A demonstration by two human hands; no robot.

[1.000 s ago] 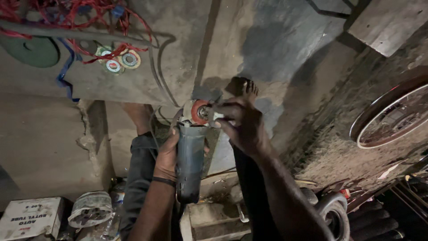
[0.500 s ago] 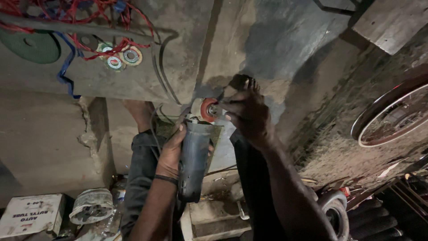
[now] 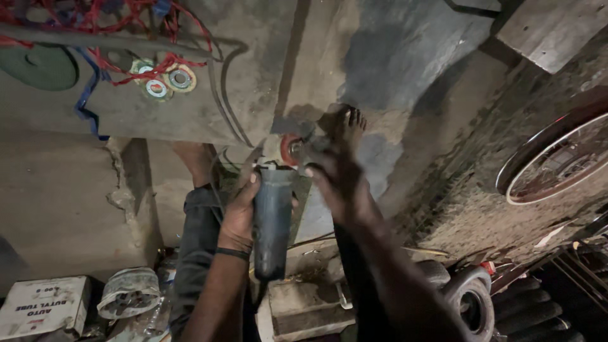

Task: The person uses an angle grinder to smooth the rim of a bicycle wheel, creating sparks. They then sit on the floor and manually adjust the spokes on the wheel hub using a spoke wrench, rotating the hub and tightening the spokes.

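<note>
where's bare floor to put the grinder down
Bare concrete lies left of the leg, above the white box, and between the foot and the spoked wheel. It is crowded by the tyres and the wires.

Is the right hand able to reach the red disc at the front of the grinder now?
Probably yes: the right hand is already at the red disc, nothing between; the left hand holds the grinder.
</note>
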